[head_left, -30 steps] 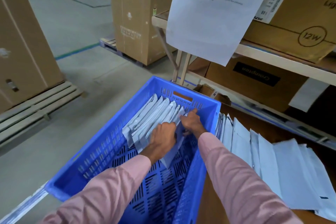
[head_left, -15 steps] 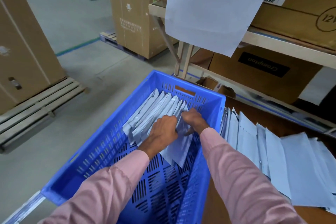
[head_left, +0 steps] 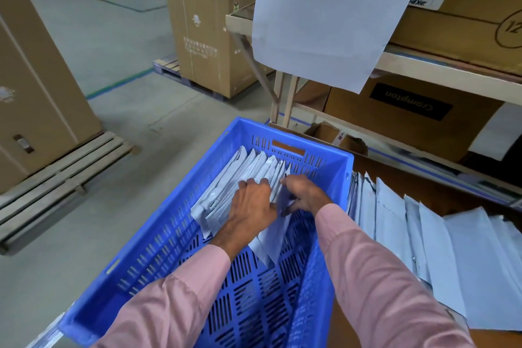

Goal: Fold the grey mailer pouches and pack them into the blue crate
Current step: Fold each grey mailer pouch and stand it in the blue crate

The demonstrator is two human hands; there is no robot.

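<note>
The blue crate [head_left: 175,237] stands in front of me with a row of folded grey pouches [head_left: 226,192] leaning on edge against its far end. Both hands are inside the crate. My left hand [head_left: 251,206] rests with curled fingers on top of the row. My right hand [head_left: 305,195] pinches the nearest folded pouch [head_left: 275,237], which stands tilted against the row, its lower end on the crate floor. Pink sleeves cover both forearms.
A spread of flat grey pouches [head_left: 440,257] lies on the brown table to the right of the crate. Wooden shelving [head_left: 423,65] with cartons rises behind, and a printed sheet [head_left: 324,22] hangs from it. Tall cartons on pallets [head_left: 206,22] stand on the concrete floor to the left.
Both hands have pushed the nearest pouch closer against the row; the left hand has shifted slightly up onto the pouch tops.
</note>
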